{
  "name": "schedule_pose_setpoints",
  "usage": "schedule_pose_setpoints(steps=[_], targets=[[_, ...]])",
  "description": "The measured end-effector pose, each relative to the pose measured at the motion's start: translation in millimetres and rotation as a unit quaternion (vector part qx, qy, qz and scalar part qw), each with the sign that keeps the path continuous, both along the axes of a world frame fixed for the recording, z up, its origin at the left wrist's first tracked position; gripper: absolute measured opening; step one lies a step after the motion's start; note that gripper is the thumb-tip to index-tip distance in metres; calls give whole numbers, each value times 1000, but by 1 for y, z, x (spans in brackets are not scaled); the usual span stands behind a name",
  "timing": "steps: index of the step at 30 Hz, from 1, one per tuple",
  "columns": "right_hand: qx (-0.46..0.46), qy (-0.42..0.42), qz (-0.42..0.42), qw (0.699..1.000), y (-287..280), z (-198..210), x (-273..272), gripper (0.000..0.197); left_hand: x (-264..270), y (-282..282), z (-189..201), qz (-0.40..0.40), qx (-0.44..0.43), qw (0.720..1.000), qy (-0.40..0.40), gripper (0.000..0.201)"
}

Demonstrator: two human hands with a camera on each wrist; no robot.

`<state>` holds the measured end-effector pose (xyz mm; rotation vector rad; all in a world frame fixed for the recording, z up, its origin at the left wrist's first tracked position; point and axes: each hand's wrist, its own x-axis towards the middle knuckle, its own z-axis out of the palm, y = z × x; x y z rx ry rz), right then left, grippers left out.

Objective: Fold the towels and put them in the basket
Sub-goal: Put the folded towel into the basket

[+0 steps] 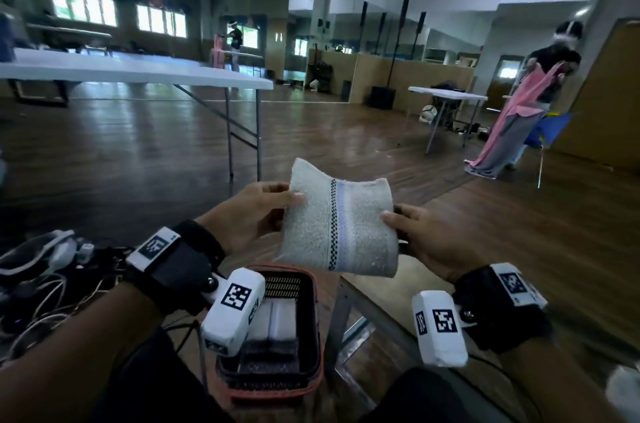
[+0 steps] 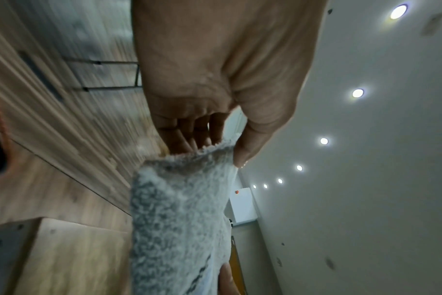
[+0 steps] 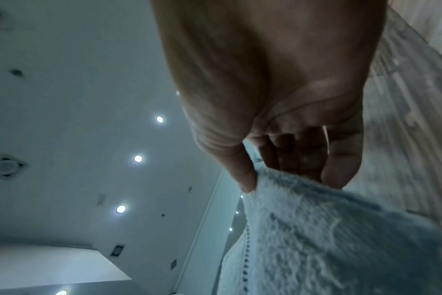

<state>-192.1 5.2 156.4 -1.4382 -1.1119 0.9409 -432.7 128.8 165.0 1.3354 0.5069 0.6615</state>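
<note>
Above the basket (image 1: 313,329), folded white towel (image 1: 341,226) w/ checkered stripe is held in mid-air. Left hand (image 1: 251,213) pinches its left edge, thumb on top, fingers behind. Right hand (image 1: 420,237) pinches right edge the same way. Basket: dark, orange rim, sits below w/ folded towels (image 1: 275,327) already inside.

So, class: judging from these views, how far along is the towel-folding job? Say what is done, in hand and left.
Done: folded towels already lie in the basket. In hand: the left hand and right hand pinch opposite edges of a folded white towel, held up above the basket. Left: setting this towel into the basket. Whether more towels wait cannot be told.
</note>
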Motion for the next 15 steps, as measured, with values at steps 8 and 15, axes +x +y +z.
schedule_pose_setpoints(steps=[8,15], targets=[[-127,16,5,992,92,-120,-14,18,-8,80,-126,57,-99,988,101,16],[-319,32,-6,947,149,-301,-16,16,1,117,-305,87,-216,934,271,24]])
